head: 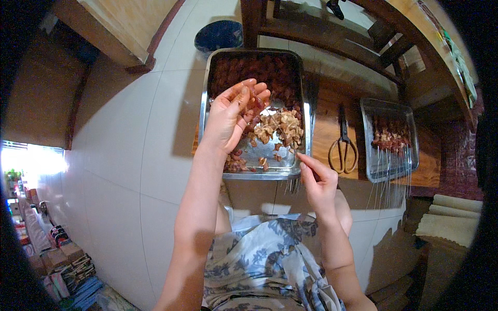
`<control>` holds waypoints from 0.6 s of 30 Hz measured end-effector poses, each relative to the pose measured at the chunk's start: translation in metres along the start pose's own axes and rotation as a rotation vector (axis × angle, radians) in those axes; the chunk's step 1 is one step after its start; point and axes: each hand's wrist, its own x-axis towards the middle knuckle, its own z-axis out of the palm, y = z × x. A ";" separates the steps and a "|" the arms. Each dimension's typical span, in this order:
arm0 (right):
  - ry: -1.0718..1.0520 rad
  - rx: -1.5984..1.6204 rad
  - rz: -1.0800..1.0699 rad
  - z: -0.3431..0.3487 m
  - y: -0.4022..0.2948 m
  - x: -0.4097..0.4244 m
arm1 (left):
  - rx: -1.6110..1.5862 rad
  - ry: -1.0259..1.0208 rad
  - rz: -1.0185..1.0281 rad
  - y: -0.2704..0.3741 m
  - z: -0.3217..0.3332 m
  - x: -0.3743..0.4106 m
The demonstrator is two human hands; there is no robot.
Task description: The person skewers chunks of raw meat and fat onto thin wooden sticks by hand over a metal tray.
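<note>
In front of me stands a large rectangular metal tray (266, 177) with dark red meat chunks (253, 66) across its far part. A heap of pale tan pieces (286, 124), perhaps fat, lies in its near right part, and small meat scraps (235, 163) are at the near left corner. My left hand (233, 112), held over the tray, has its fingers curled around red meat pieces (255, 105). At the tray's near right corner, my right hand (321, 177) pinches what looks like a thin metal skewer (294, 146), hard to make out against the pale pieces.
Scissors (343, 149) with long handles lie right of the tray on a wooden board (323, 116). Farther right, a smaller metal tray (373, 171) holds skewered meat (391, 140), the skewers' ends sticking out towards me. Loose skewers (312, 97) lie along the large tray's right side. A dark round container (219, 35) stands behind.
</note>
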 end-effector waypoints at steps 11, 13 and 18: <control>-0.034 -0.009 0.009 0.001 0.002 0.000 | 0.036 0.022 0.015 -0.001 -0.008 0.001; -0.032 0.009 0.025 0.002 0.000 0.001 | 0.010 0.026 0.024 -0.003 -0.009 0.002; -0.025 0.091 0.041 0.007 0.003 -0.002 | -0.119 0.035 0.064 -0.017 -0.005 0.000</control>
